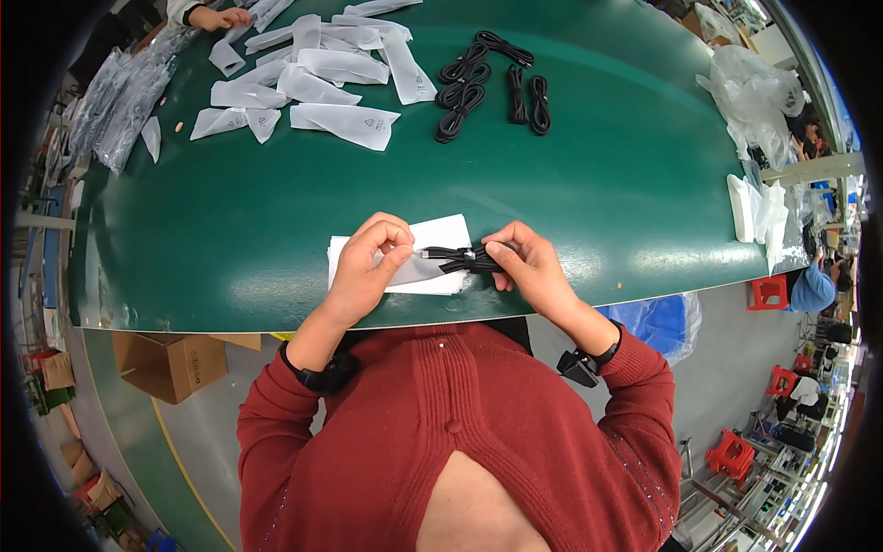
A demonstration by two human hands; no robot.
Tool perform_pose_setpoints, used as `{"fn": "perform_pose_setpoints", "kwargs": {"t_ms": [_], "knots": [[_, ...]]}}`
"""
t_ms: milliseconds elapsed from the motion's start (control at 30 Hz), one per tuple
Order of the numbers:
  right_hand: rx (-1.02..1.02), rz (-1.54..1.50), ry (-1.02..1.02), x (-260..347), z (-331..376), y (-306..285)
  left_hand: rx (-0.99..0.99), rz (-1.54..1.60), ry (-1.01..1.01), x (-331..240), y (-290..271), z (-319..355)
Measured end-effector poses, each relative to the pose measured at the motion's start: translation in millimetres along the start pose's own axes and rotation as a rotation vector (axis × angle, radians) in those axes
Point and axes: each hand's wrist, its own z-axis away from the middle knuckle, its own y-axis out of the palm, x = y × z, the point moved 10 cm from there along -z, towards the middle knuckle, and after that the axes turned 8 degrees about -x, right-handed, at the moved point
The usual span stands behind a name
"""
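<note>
Close to the table's near edge, my right hand (535, 265) grips a bundled black cable (457, 255). The cable's connector end points left, toward my other hand. My left hand (370, 265) has thumb and forefinger pinched together on the edge of a translucent white pouch (416, 270). The connector lies over or at the mouth of that pouch; I cannot tell whether it is inside. Beneath both hands rests a stack of flat white pouches or sheets (446, 228).
Several coiled black cables (463, 85) lie at the far middle of the green table (589, 175). Filled white pouches (345, 124) are heaped left of them, near another person's hand (219, 18). Clear plastic bags (124, 106) line the far left; more plastic (756, 92) sits at right.
</note>
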Motion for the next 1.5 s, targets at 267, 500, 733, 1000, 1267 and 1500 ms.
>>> {"fn": "perform_pose_setpoints", "kwargs": {"t_ms": [267,500,733,1000,1267,1500], "knots": [[0.046,0.053,0.092,-10,2,3,0.071,-0.203,0.151,-20,17,5],[0.098,0.282,-0.586,51,11,22,0.076,-0.242,0.181,-31,21,-1],[-0.056,0.077,-0.32,24,-8,13,0.091,-0.063,0.127,-39,29,-16],[0.081,0.277,-0.831,107,10,34,0.086,0.196,-0.016,-34,19,-36],[0.156,0.313,-0.929,113,6,38,0.092,0.3,-0.068,-22,18,-49],[0.055,0.415,-1.004,124,0,48,0.115,0.551,-0.207,-29,16,-63]]}}
